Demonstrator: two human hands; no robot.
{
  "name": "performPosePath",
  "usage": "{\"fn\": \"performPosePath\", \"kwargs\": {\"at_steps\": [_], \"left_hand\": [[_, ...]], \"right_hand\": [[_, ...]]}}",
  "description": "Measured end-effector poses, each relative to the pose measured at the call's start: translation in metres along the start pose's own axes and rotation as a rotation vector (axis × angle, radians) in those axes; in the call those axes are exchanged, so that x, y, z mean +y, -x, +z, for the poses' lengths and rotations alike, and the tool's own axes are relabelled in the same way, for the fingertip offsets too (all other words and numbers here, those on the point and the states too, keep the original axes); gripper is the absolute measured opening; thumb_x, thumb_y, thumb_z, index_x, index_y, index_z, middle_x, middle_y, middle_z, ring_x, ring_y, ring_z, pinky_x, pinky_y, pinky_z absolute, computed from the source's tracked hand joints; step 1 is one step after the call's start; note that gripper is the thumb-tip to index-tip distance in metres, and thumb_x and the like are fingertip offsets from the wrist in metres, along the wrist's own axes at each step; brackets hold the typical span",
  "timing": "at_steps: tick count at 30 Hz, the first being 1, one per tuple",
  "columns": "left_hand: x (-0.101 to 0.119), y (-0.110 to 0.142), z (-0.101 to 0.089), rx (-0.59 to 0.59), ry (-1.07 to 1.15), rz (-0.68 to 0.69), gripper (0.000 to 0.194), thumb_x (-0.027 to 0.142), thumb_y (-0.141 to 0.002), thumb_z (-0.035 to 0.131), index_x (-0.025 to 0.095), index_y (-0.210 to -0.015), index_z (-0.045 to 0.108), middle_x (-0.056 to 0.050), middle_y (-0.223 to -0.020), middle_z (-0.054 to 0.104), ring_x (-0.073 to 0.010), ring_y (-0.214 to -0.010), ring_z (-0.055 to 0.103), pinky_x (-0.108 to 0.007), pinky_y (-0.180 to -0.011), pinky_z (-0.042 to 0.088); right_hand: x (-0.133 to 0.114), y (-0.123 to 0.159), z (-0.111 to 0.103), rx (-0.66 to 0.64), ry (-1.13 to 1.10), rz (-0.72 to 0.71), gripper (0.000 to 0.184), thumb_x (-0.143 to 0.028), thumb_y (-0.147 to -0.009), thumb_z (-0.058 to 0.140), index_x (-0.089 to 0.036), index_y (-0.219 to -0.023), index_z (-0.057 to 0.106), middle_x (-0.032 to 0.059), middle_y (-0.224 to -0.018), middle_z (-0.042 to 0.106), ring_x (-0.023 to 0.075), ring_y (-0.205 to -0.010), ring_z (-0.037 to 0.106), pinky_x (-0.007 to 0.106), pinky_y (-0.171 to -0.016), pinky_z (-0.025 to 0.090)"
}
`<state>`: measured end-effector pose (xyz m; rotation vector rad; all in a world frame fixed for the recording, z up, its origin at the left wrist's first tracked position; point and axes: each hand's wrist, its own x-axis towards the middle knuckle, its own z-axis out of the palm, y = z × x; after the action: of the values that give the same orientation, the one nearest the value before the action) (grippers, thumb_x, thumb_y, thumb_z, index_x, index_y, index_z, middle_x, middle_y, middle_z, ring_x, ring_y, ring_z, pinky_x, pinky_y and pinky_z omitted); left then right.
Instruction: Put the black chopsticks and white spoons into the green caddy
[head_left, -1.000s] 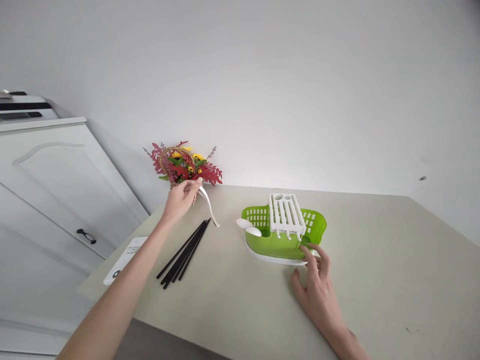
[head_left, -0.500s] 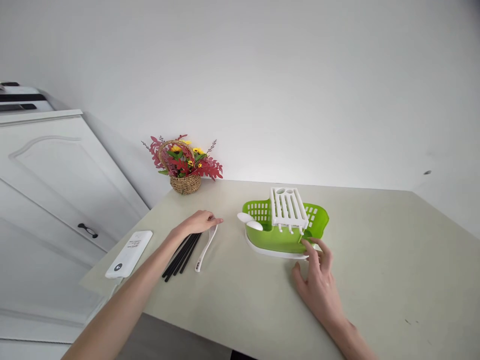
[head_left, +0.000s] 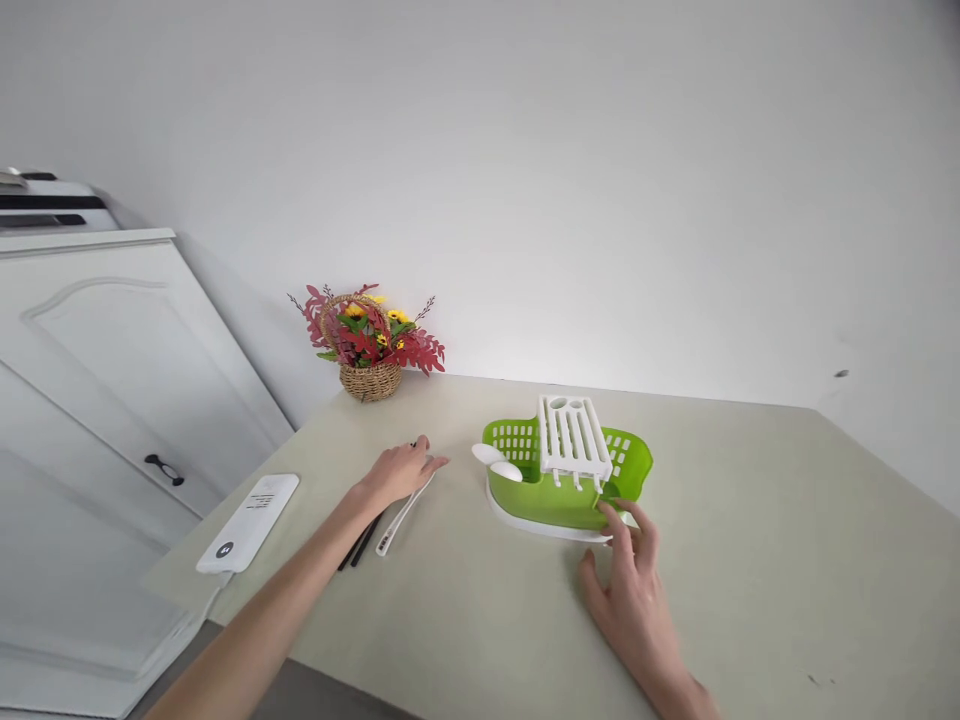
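Note:
A white spoon [head_left: 401,520] lies beside several black chopsticks [head_left: 366,540] on the left of the table. My left hand [head_left: 401,470] is over them, its thumb and fingers closed around the spoon's far end, which they mostly hide. To the right stands a green drainer basket [head_left: 540,503] with a white base and a slotted white rack [head_left: 574,435] on top. Two white spoons [head_left: 507,471] rest with their bowls over its left rim. My right hand [head_left: 630,580] has bent fingers gripping the basket's front right edge, the thumb apart below.
A wicker basket of red and yellow flowers [head_left: 371,380] stands at the back left by the wall. On the left table edge lies a white power bank [head_left: 251,522] with a cable. A white cabinet [head_left: 112,400] adjoins the table's left side.
My left hand has shifted slightly toward me over the chopsticks, and the spoon has turned to show a narrower side. My right hand stays at the basket. The view has tilted a little.

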<state>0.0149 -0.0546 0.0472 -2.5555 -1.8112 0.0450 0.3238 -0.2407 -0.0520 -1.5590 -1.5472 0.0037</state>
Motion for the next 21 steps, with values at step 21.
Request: {"fn": "performPosePath", "kwargs": {"at_steps": [21], "left_hand": [[0.112, 0.052, -0.035, 0.582, 0.529, 0.581, 0.025, 0.038, -0.104, 0.047, 0.024, -0.116, 0.064, -0.009, -0.117, 0.071, -0.025, -0.115, 0.062, -0.043, -0.104, 0.046]], "right_hand": [[-0.001, -0.002, -0.002, 0.01, 0.019, -0.019, 0.049, -0.023, -0.097, 0.044, -0.028, -0.146, 0.038, 0.0167, -0.146, 0.039, 0.027, -0.106, 0.063, 0.041, -0.069, 0.06]]}}
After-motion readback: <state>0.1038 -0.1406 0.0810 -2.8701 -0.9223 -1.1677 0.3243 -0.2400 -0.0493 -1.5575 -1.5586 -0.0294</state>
